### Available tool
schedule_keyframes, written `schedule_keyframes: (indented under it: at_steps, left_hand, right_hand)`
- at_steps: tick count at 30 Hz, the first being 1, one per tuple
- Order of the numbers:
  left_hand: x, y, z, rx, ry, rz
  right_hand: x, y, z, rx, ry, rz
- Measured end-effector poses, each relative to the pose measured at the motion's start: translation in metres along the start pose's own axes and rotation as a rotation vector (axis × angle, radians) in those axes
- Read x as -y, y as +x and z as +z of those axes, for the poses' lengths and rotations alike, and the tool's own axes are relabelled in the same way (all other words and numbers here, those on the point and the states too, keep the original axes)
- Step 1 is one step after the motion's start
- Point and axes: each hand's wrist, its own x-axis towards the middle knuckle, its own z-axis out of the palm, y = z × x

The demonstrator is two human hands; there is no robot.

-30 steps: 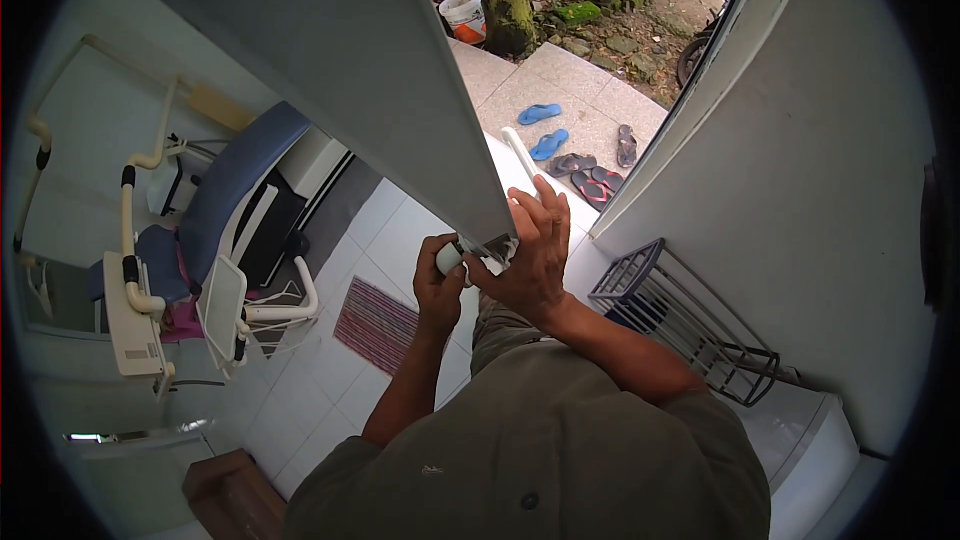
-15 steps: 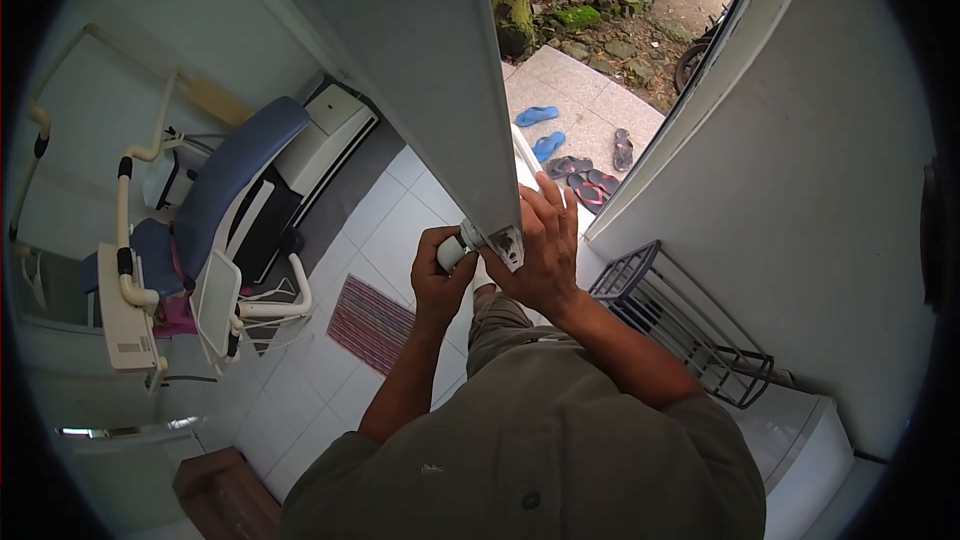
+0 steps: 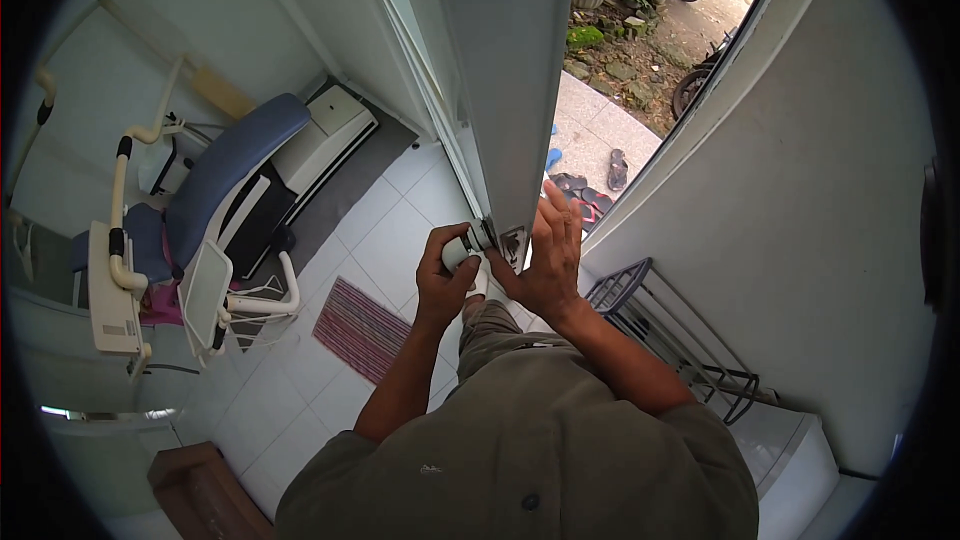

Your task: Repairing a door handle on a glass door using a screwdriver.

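In front of me stands a grey door (image 3: 500, 70), seen edge-on, with a metal latch plate (image 3: 513, 244) low on its narrow edge. My left hand (image 3: 440, 280) is closed round a pale, rounded door knob (image 3: 455, 254) on the door's left side. My right hand (image 3: 548, 275) is against the door's other side, its fingers stretched out and apart. Its thumb reaches across below the latch plate toward the knob's base. Whether the right fingertips press on the door is hard to see.
Beyond the doorway, sandals (image 3: 617, 170) lie on a tiled step. A metal rack (image 3: 690, 325) stands at the right wall. On the left are a blue reclining chair (image 3: 235, 155) with jointed arms, a striped mat (image 3: 360, 328) and a brown box-like object (image 3: 205, 490).
The door has shifted right and turned, so more of its left face shows and it covers more of the sandals. Both hands stay at the knob and edge.
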Motion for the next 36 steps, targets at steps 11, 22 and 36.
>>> schedule_keyframes:
  at_steps: [11, 22, 36]
  left_hand:
    - [0.024, -0.001, -0.001, -0.024, -0.254, 0.009]
    - [0.032, -0.001, -0.004, -0.005, -0.356, 0.064]
    - [0.025, -0.002, 0.007, -0.161, -0.171, 0.066]
  right_hand:
    - [0.008, 0.002, -0.001, -0.009, -0.021, 0.027]
    - [0.005, 0.002, -0.001, -0.003, -0.015, 0.025]
    - [0.0, -0.002, 0.0, 0.016, 0.011, 0.013]
